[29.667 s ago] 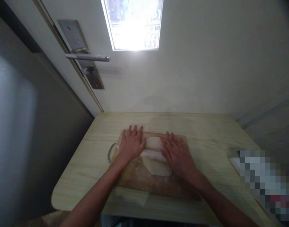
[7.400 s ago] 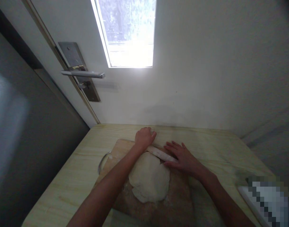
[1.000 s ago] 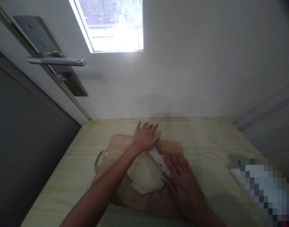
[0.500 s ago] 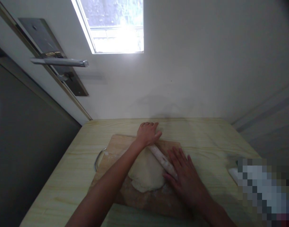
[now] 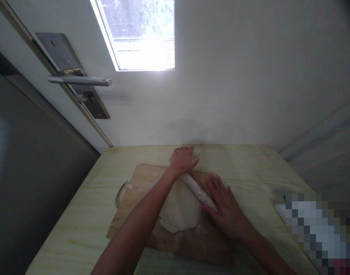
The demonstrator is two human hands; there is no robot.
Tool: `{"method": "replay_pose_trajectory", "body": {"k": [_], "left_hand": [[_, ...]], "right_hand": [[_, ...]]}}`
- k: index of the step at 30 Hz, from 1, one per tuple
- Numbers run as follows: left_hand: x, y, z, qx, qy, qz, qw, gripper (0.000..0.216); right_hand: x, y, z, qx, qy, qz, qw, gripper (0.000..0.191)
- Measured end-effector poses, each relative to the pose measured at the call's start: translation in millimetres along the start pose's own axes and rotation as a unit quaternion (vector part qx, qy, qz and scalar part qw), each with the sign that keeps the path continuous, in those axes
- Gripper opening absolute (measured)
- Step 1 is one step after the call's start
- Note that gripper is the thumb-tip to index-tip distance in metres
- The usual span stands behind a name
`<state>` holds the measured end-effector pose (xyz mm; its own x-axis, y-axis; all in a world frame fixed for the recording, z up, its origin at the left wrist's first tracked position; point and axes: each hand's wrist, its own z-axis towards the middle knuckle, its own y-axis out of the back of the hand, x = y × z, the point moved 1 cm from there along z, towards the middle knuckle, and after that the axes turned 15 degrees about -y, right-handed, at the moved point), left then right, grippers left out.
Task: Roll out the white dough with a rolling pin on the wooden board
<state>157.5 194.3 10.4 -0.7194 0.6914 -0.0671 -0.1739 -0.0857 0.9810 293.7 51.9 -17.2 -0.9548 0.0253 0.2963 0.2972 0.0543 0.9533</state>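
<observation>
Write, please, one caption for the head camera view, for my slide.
Left hand and right hand on a rolling pin slanting along flattened dough on a wooden board.

One left hand [image 5: 183,158] and one right hand [image 5: 226,210] are resting on one rolling pin [image 5: 200,192].
That is making two hands in all, while one sheet of dough [image 5: 182,214] is lying by the pin and one cutting board [image 5: 197,252] is carrying both. One metal loop [image 5: 116,198] is sticking out from the board's left edge. One table [image 5: 77,214] is holding the board. Beyond the table's far edge, one door [image 5: 234,76] is bearing one window [image 5: 146,34], one lever [image 5: 80,80], one metal plate [image 5: 57,51] and one small knob [image 5: 82,97]. Near the table's right edge, one pixelated patch [image 5: 320,225] is hiding how many things are lying there.
</observation>
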Motion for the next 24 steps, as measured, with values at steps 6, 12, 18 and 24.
{"method": "replay_pose_trajectory", "body": {"k": [6,12,18,24], "left_hand": [[0,-2,10,-0.008,-0.004,-0.007,1.0,0.041],[0,-4,14,-0.014,-0.014,-0.01,1.0,0.038],[-6,-6,28,-0.01,-0.055,-0.001,0.998,0.034],[-18,-9,42,0.007,-0.11,0.011,0.994,0.027]], "right_hand": [[-3,2,5,0.002,0.003,0.017,1.0,0.065],[-4,0,9,0.001,0.007,0.029,1.0,0.062],[-12,7,16,0.009,-0.026,0.034,0.999,0.065],[-22,9,21,-0.015,-0.042,0.034,0.998,0.064]]}}
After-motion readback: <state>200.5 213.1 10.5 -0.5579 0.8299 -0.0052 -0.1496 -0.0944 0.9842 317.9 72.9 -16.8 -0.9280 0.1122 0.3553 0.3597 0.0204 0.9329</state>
